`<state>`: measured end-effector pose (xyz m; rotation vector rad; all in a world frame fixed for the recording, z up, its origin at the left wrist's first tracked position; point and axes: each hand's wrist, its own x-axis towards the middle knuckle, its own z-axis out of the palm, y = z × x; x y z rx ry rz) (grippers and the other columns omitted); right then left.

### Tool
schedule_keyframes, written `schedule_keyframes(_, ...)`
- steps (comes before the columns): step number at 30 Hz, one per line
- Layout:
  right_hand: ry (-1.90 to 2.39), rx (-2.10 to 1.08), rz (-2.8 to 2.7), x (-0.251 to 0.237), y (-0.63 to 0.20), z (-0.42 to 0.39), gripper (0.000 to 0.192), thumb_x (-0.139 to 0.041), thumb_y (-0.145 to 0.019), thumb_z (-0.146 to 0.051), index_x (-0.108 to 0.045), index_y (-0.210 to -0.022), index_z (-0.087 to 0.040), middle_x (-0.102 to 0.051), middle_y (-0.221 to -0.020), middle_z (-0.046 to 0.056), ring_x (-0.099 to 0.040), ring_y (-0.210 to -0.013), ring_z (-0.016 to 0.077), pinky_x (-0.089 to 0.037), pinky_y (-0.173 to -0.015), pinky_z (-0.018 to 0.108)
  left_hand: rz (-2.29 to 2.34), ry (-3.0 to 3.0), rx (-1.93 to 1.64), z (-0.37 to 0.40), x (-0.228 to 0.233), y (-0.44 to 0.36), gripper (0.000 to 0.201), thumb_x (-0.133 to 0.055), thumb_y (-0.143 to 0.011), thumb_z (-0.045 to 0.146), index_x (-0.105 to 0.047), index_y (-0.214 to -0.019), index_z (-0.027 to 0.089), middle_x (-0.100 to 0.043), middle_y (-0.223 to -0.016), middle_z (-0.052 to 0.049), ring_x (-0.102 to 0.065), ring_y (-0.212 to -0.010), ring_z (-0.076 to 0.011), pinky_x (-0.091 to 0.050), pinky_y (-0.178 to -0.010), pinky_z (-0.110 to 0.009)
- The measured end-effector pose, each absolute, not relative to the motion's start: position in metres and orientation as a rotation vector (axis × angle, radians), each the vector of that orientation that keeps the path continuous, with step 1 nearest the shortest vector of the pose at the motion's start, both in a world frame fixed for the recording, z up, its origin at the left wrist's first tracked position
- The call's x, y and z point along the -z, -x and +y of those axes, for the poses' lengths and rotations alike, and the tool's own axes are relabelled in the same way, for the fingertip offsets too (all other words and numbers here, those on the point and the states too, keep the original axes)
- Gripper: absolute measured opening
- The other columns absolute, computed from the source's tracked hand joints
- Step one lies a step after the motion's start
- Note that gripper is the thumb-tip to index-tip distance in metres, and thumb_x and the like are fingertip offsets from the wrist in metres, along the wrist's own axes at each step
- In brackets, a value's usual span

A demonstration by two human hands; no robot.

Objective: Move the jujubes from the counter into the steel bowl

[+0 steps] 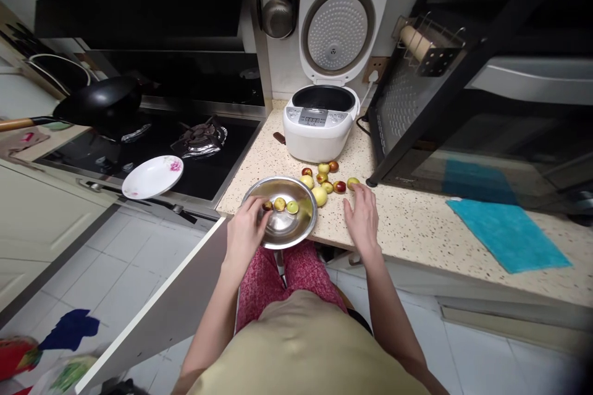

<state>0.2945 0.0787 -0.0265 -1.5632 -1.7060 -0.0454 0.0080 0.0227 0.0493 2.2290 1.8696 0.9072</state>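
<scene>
Two fruits [286, 205] in bowl [296, 231]; left hand [245, 231] inside.

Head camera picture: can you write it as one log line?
left hand: on small fruit in round steel bowl | right hand: open, flat on speckled countertop | loose green-and-red fruits: beside bowl

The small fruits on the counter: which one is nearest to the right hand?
The yellow-green fruit at the right end of the pile, just above the right hand's fingertips; the other fruits lie further left, towards the steel bowl.
</scene>
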Motion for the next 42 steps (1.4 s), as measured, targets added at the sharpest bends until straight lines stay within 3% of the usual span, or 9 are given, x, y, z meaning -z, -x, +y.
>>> schedule_keyframes(8, 1.652, 0.071, -1.782, 0.037, -0.309, 0.104, 0.050, -0.041, -0.098, -0.015, -0.050, -0.148, -0.013, -0.052, -0.150, 0.024, -0.049, -0.139, 0.0366, -0.052, -0.107, 0.059, 1.786, -2.174, -1.146, -0.003, -0.050, -0.012, 0.019, -0.057, -0.104, 0.026, -0.068, -0.119, 0.025, -0.073, -0.127, -0.006, -0.071, -0.119, -0.0254, -0.059, -0.097, -0.039)
schedule_keyframes(15, 1.671, 0.068, -1.783, 0.027, -0.305, 0.105, 0.030, -0.043, -0.101, -0.018, -0.059, -0.126, -0.016, -0.063, -0.122, 0.020, -0.060, -0.113, 0.0317, -0.054, -0.094, 0.047, 1.703, -2.192, -1.160, -0.006, -0.051, -0.015, 0.019, -0.057, -0.104, 0.024, -0.068, -0.118, 0.024, -0.073, -0.128, -0.007, -0.070, -0.120, -0.0244, -0.059, -0.102, -0.040)
schedule_keyframes(22, 1.761, 0.086, -1.750, 0.021, -0.304, 0.103, 0.018, -0.042, -0.098, -0.020, -0.055, -0.110, -0.019, -0.062, -0.106, 0.016, -0.059, -0.098, 0.0311, -0.052, -0.080, 0.042, 1.665, -2.194, -1.161, -0.007, -0.047, -0.017, 0.018, -0.056, -0.104, 0.025, -0.069, -0.118, 0.025, -0.073, -0.128, -0.007, -0.070, -0.122, -0.0254, -0.058, -0.105, -0.043)
schedule_keyframes(31, 1.525, 0.010, -1.600, 0.005, -0.288, 0.072, 0.020, -0.051, -0.100, -0.030, -0.055, -0.117, -0.021, -0.063, -0.107, 0.011, -0.062, -0.097, 0.0276, -0.055, -0.085, 0.043, 1.631, -2.130, -1.143, -0.012, -0.046, -0.020, 0.019, -0.055, -0.105, 0.027, -0.068, -0.119, 0.026, -0.072, -0.128, -0.007, -0.069, -0.123, -0.0254, -0.058, -0.105, -0.043)
schedule_keyframes(42, 0.968, -0.292, -1.878, -0.018, -0.204, 0.013, 0.037, -0.057, -0.097, -0.011, -0.057, -0.131, -0.024, -0.068, -0.122, 0.011, -0.067, -0.118, 0.0254, -0.059, -0.103, 0.045, 1.386, -2.008, -1.189, -0.009, -0.041, -0.037, 0.035, -0.062, -0.103, 0.030, -0.062, -0.137, 0.026, -0.072, -0.133, -0.009, -0.069, -0.125, -0.0240, -0.055, -0.111, -0.041)
